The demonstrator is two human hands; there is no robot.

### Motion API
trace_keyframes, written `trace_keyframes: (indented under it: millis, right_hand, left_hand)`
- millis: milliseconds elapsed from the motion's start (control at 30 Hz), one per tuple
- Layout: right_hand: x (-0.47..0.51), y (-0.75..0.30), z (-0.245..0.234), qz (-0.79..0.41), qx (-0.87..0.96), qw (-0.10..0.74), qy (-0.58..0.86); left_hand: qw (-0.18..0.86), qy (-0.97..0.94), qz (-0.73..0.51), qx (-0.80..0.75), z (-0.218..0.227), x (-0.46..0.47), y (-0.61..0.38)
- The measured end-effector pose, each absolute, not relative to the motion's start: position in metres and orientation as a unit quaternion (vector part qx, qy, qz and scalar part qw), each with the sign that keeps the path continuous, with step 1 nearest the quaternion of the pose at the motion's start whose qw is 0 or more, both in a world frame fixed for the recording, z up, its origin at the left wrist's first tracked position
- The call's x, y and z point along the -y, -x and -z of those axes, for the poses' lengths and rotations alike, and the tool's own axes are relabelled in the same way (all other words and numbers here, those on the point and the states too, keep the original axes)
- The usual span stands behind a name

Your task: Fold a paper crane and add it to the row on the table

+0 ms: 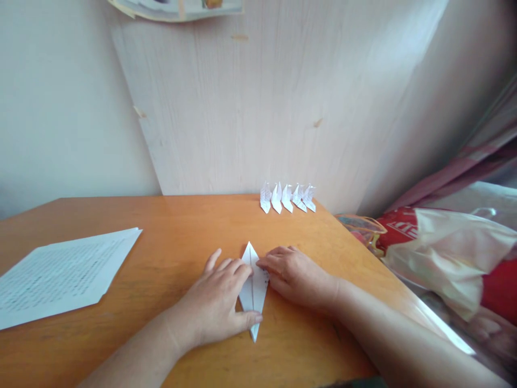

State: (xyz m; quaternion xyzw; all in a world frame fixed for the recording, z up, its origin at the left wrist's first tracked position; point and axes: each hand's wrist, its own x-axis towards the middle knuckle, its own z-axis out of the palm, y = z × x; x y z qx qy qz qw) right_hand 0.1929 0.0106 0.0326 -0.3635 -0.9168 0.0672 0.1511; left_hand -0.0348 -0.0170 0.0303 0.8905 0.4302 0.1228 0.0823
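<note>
A kite-shaped piece of folded white paper (251,291) lies flat on the table, its long points facing away from and toward me. A crease or seam runs down its middle, and some printed marks show at its right edge. My left hand (220,293) holds it from the left, with the fingertips on the upper middle and the thumb across the lower point. From the other side my right hand (293,272) grips the right edge, its fingers curled and their tips touching the paper. The undersides of both hands are hidden.
Several folded white paper figures (287,199) stand in a row at the table's back edge. A stack of printed sheets (68,269) lies at left on the wooden table (194,226). Beyond the right edge are plastic bags (448,248). A pale board (226,108) stands behind.
</note>
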Motion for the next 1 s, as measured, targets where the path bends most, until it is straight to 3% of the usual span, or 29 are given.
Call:
trace_keyframes:
  millis: [333, 1000]
  right_hand:
    - [0.0, -0.194, -0.039, 0.031, 0.907, 0.106, 0.407]
    - [-0.007, -0.199, -0.032, -0.082, 0.885, 0.154, 0.433]
  left_hand:
    - [0.134, -0.903, -0.096, -0.397, -0.041, 0.016, 0.038]
    - [0.094, -0.905, -0.1, -0.404, -0.036, 0.005, 0.054]
